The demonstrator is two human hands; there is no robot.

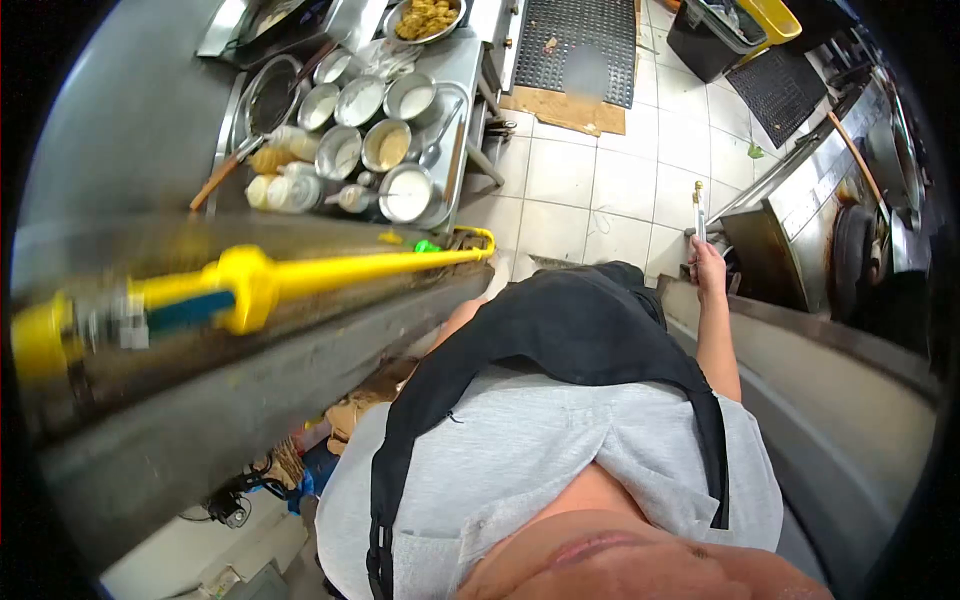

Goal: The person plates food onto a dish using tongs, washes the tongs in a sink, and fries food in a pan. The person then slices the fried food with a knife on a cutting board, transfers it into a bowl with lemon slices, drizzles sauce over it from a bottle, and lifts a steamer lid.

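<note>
My right hand (706, 265) is closed around a slim metal rod with a brass-coloured tip (698, 205). The rod points forward over the tiled floor, beside the stove; its exact kind is not clear. Of my left arm, only a bit of forearm (458, 322) shows past the black apron (560, 325). The left hand itself is hidden. Nearest to that arm is a long yellow pole-like object (370, 265), blurred at its left end and lying along the metal counter edge.
Metal tubs of powders and sauces (408, 193) crowd the steel table at left, with squeeze bottles (293, 190) and a strainer (272, 95). A bowl of fried food (427, 18) sits behind. Stove equipment (790, 245) stands at right. A black bin (705, 40) and rubber mat (570, 50) are ahead.
</note>
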